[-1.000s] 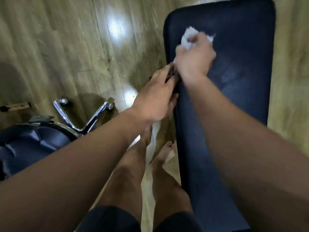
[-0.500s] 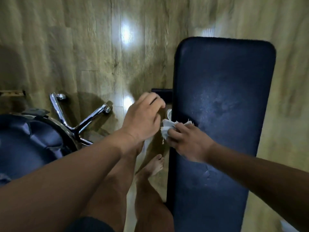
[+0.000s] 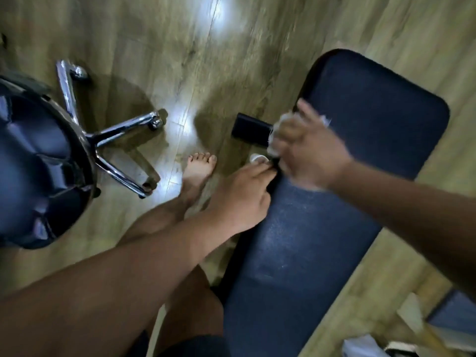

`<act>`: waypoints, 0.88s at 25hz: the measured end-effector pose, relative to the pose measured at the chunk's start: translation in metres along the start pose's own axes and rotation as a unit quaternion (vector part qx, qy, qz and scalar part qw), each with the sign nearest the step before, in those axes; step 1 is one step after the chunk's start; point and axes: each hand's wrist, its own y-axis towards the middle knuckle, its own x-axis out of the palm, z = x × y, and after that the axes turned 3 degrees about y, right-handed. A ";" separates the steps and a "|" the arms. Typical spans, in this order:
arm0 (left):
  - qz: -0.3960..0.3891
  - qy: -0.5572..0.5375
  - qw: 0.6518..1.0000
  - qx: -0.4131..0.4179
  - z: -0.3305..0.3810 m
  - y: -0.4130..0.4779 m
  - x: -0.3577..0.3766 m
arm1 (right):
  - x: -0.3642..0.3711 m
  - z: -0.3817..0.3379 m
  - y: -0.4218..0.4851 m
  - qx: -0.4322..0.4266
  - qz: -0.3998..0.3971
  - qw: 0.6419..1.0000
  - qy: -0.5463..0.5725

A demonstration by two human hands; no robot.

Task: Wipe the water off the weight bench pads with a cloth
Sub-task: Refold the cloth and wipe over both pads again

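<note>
A dark blue weight bench pad (image 3: 360, 140) runs diagonally from lower middle to upper right, with faint wet specks on its near half. My right hand (image 3: 309, 153), blurred by motion, grips a crumpled white cloth (image 3: 282, 122) against the pad's left edge. My left hand (image 3: 242, 197) rests on the same edge just below it, fingers lying over the side of the pad.
A black office chair (image 3: 33, 161) with chrome legs (image 3: 121, 135) stands at the left on the wooden floor. A black bench foot (image 3: 251, 128) sticks out left of the pad. My bare foot (image 3: 197, 168) stands beside the bench. Pale clutter (image 3: 412, 328) lies at the lower right.
My right hand has carried the cloth up along the pad's left edge. My left hand has come down onto that edge. The view has swung, so the bench now lies diagonally.
</note>
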 end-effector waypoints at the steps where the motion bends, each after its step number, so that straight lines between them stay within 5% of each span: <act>1: 0.058 -0.015 0.998 -0.003 -0.008 -0.013 0.005 | 0.010 -0.028 -0.012 -0.077 -0.030 0.997 0.006; 3: 0.131 -0.023 0.991 -0.029 -0.020 -0.044 0.019 | 0.014 -0.046 -0.029 -0.187 -0.068 0.980 -0.001; 5: 0.106 -0.042 0.991 -0.066 -0.015 -0.056 0.029 | -0.004 0.005 -0.009 -0.199 -0.008 0.979 -0.037; 8: 0.046 -0.084 0.995 -0.039 0.000 -0.029 0.038 | -0.049 0.099 0.037 0.021 0.010 0.999 -0.045; 10: 0.019 -0.080 0.996 -0.039 0.014 -0.013 0.041 | -0.047 0.096 0.039 0.133 0.039 0.990 -0.016; 14: -0.007 -0.002 0.999 -0.036 0.027 -0.031 0.036 | 0.008 -0.017 -0.009 -0.116 -0.001 0.992 0.056; 17: -0.022 0.066 0.997 0.017 0.019 -0.054 0.035 | -0.013 0.018 0.005 -0.220 -0.019 0.975 -0.004; 20: -0.016 0.062 0.998 0.026 0.020 -0.042 0.036 | -0.058 0.099 0.039 0.020 0.042 0.999 0.027; 22: -0.043 0.042 0.998 0.026 0.029 -0.030 0.038 | -0.036 0.078 0.033 0.061 0.004 0.998 -0.023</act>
